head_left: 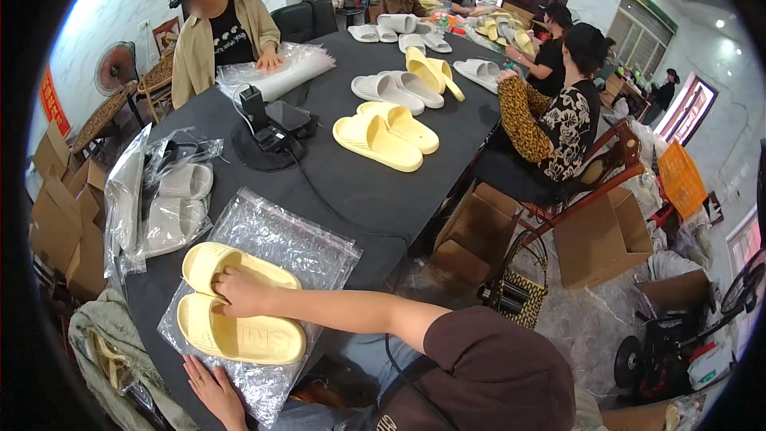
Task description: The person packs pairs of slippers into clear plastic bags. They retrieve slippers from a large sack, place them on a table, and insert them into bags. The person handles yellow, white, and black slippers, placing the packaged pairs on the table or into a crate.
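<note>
A pair of pale yellow slide slippers (247, 339) lies side by side on a clear plastic zip bag (271, 227) at the near left of the table. My right hand (241, 291) reaches in from the right, its fingers tucked under the straps where the two slippers meet, gripping them. Its fingertips are hidden inside the slippers. Below the pair, my left hand (214, 393) rests with fingers stretched out by the bag's near edge and holds nothing. Grey slippers in clear bags (177, 219) lie just beyond, at the left.
On the dark table (351, 199) stand more yellow slippers (383, 140), grey slippers (391, 92) and a black device (271, 124) with a cable. A person (227, 32) across the table touches a stack of plastic bags (279, 68). Co-workers sit along the right side; cardboard boxes (471, 231) stand on the floor.
</note>
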